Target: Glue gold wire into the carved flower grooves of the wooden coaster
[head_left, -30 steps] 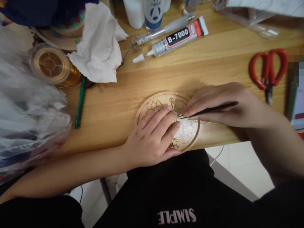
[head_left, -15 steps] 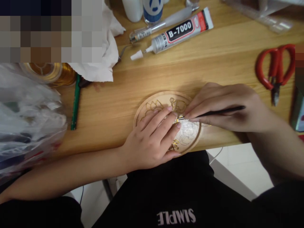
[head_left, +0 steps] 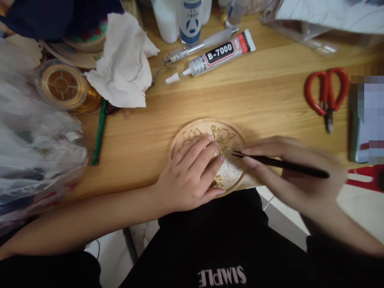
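A round wooden plate [head_left: 207, 123] with a raised rim lies at the table's front edge. Bent gold wire outlines [head_left: 222, 134] and a pencil-like drawing [head_left: 232, 171] show on its face. My left hand [head_left: 192, 176] rests palm down across the plate's left part, fingers stretched out and slightly apart, hiding some of the wire. Between the thumb and fingers of my right hand [head_left: 315, 192], which is blurred, I hold black tweezers [head_left: 288, 164]. Their tips hover over or touch the plate's right side; I cannot tell which, nor whether they grip anything.
Behind the plate lie a B-7000 glue tube [head_left: 220, 54], a clear pen [head_left: 192, 49] and a white-blue bottle [head_left: 190, 24]. Red-handled cutters [head_left: 327, 94] are at right. At left are crumpled tissue [head_left: 124, 60], a gold wire spool [head_left: 61, 86], a green pencil [head_left: 99, 134] and plastic bags [head_left: 39, 156].
My right hand has drawn back to the right and toward me, with the tweezers leaving the spot beside my left fingertips. My left hand stays on the plate. The view has shifted slightly.
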The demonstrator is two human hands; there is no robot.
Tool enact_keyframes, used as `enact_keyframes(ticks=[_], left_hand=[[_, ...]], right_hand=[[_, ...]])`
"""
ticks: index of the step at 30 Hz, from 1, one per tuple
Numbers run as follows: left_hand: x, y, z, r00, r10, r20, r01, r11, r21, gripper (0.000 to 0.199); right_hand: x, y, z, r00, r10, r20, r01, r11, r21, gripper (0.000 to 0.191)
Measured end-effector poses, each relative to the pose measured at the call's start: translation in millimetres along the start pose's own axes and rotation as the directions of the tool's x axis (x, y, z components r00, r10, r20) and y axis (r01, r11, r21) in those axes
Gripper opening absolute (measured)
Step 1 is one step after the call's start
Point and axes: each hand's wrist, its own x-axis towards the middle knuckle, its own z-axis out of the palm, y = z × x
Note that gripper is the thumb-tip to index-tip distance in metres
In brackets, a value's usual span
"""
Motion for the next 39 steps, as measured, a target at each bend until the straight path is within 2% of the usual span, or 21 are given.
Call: enact_keyframes(ticks=[4, 8, 20, 30, 39], left_hand=[[-1.1, 0.4, 0.5, 1.0, -0.003, 0.011, 0.003, 1.0, -0.004, 0.053], [-1.4, 1.0, 0.4, 1.0, -0.012, 0.014, 0.012, 1.0, -0.018, 0.051], [-1.5, 2.4, 0.4, 0.999, -0.009, -0.036, 0.01, 1.0, 0.02, 0.049], [-1.8, 2.5, 0.3, 1.0, -0.021, -0.012, 0.021, 1.0, 0.008, 0.05], [-1.1, 3.4, -1.2, 1.0, -0.027, 0.012, 0.027, 1.0, -0.001, 0.049]], right_hand=[[-24.7, -10.2, 29.0, 0.975, 0.105, -0.193, -0.11, 0.994, -0.012, 0.022], [-29.6, -10.7, 45.4, 0.947, 0.131, -0.294, -0.144, 0.989, -0.025, 0.023], [-26.9, -11.1, 50.2, 0.967, -0.064, -0.245, 0.02, 0.984, -0.178, 0.03], [-23.3, -7.1, 42.4, 0.983, -0.014, -0.183, -0.004, 0.995, -0.101, 0.025], [-26.6, -5.2, 45.8, 0.966, 0.05, -0.253, -0.067, 0.996, -0.058, 0.027]])
